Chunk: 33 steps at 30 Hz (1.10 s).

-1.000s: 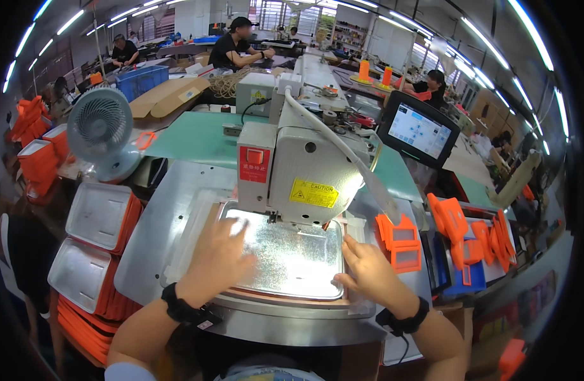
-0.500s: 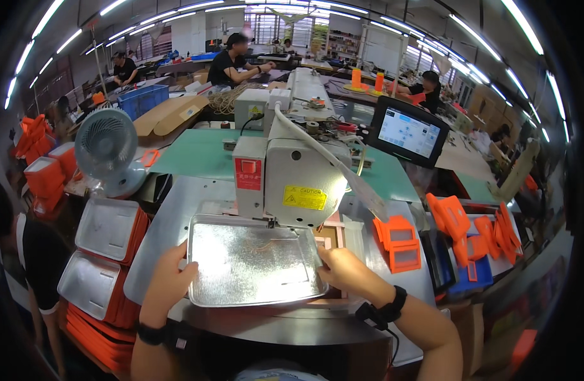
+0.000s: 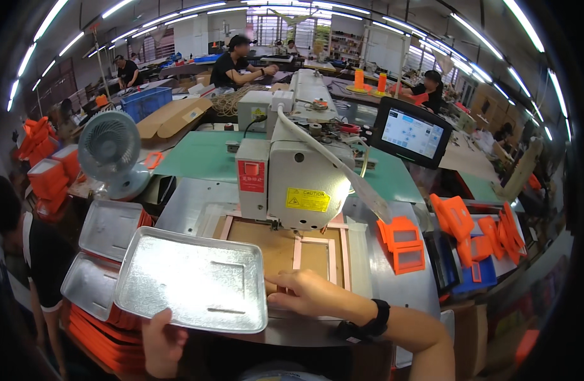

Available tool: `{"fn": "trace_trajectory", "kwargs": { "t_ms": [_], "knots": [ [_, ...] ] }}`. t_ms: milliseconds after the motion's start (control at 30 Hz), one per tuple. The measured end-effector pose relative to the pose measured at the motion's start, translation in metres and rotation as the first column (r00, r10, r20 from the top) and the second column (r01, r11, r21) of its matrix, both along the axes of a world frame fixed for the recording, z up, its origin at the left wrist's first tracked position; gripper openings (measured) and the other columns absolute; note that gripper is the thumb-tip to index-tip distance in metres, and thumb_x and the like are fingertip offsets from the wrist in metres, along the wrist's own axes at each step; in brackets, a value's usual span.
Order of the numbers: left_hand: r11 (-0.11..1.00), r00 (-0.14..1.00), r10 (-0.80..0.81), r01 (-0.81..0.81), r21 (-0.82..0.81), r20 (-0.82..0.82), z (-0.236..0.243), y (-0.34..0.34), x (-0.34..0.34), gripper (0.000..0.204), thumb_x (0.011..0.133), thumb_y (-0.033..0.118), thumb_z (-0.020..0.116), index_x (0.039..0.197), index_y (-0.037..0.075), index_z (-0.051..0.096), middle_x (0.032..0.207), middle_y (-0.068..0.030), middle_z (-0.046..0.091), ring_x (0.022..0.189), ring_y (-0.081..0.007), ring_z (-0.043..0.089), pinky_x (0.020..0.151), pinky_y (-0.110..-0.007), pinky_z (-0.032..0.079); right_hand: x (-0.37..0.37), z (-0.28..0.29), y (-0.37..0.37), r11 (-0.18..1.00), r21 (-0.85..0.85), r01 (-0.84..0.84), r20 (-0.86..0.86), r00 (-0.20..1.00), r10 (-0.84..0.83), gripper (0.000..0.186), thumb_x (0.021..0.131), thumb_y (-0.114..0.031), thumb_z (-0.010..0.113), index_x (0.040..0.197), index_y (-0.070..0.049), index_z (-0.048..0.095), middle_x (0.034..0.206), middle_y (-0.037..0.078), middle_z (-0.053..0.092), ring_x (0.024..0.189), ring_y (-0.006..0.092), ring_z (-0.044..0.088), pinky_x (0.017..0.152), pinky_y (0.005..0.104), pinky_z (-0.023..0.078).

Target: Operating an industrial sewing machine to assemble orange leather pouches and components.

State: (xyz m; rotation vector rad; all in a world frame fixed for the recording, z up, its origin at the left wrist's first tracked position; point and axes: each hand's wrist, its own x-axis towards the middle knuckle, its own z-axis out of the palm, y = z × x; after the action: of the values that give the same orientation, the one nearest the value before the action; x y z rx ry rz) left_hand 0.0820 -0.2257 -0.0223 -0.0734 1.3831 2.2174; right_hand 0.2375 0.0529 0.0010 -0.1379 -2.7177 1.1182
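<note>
A shiny silver rectangular tray [image 3: 190, 279] with rounded corners and a low raised rim is held up, tilted, left of the machine head. My left hand [image 3: 163, 343] grips its near left edge, the thumb showing on the rim and the other fingers partly hidden. My right hand [image 3: 308, 293] is at its right edge, fingertips bent around the rim and partly covered. Behind it, beneath the grey sewing machine head [image 3: 304, 184], lies a brown template board [image 3: 266, 240] with pale pink strips and a small rectangular frame.
On the left stand stacked silver trays [image 3: 111, 228] with orange layers and a fan [image 3: 109, 146]. Orange framed pieces [image 3: 403, 244] lie right of the machine, beside a blue bin [image 3: 473, 279] of more orange pieces. A control screen [image 3: 411, 133] stands behind. Other people work farther back.
The tray has come out from under the machine head, moving left and toward me and tilting. Both hands have moved with it, uncovering the template board.
</note>
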Motion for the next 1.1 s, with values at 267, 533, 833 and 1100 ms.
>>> {"fn": "trace_trajectory", "kwargs": {
  "t_ms": [267,533,833,1100],
  "knots": [
    [0.935,0.955,0.201,-0.122,0.332,-0.217,-0.016,-0.079,-0.033,0.026,0.085,0.01,0.061,0.109,0.004,0.057,0.097,-0.0083,0.064,0.068,-0.0141,0.061,0.053,-0.024,0.053,-0.002,-0.013,-0.016,0.975,0.179,-0.132,-0.12,0.981,0.155,0.027,0.091,-0.014,0.064,0.115,-0.002,0.066,0.107,0.015,0.066,0.09,0.0327,0.066,0.072,0.04,0.054],
    [0.854,0.987,0.134,-0.069,0.516,-0.091,0.034,0.04,-0.008,0.027,0.09,0.004,0.063,0.116,0.009,0.059,0.107,-0.0051,0.063,0.087,-0.0159,0.061,0.06,-0.029,0.049,0.03,0.027,0.035,0.874,-0.325,0.361,-0.216,0.872,-0.44,0.008,0.094,-0.007,0.065,0.092,0.0,0.067,0.079,-0.001,0.064,0.068,0.0049,0.057,0.065,0.0213,0.048],
    [0.889,0.996,0.091,-0.075,0.453,-0.014,0.01,0.087,-0.027,0.014,0.092,0.003,0.062,0.105,0.008,0.06,0.094,-0.005,0.065,0.074,-0.0158,0.062,0.057,-0.03,0.048,0.01,-0.003,0.084,0.76,-0.564,0.323,-0.293,0.783,-0.549,0.01,0.087,-0.007,0.067,0.08,0.0,0.066,0.083,0.006,0.067,0.08,0.0116,0.061,0.076,0.0264,0.048],
    [0.829,0.995,0.032,0.023,0.559,-0.089,0.005,0.079,-0.038,0.011,0.09,0.004,0.065,0.1,0.007,0.062,0.093,-0.003,0.066,0.079,-0.0155,0.063,0.064,-0.031,0.051,0.016,-0.016,0.103,0.77,-0.564,0.297,-0.373,0.741,-0.559,0.011,0.09,-0.014,0.066,0.084,-0.008,0.059,0.065,-0.006,0.05,0.048,0.002,0.033,0.044,0.0208,0.023]
  ]
}}
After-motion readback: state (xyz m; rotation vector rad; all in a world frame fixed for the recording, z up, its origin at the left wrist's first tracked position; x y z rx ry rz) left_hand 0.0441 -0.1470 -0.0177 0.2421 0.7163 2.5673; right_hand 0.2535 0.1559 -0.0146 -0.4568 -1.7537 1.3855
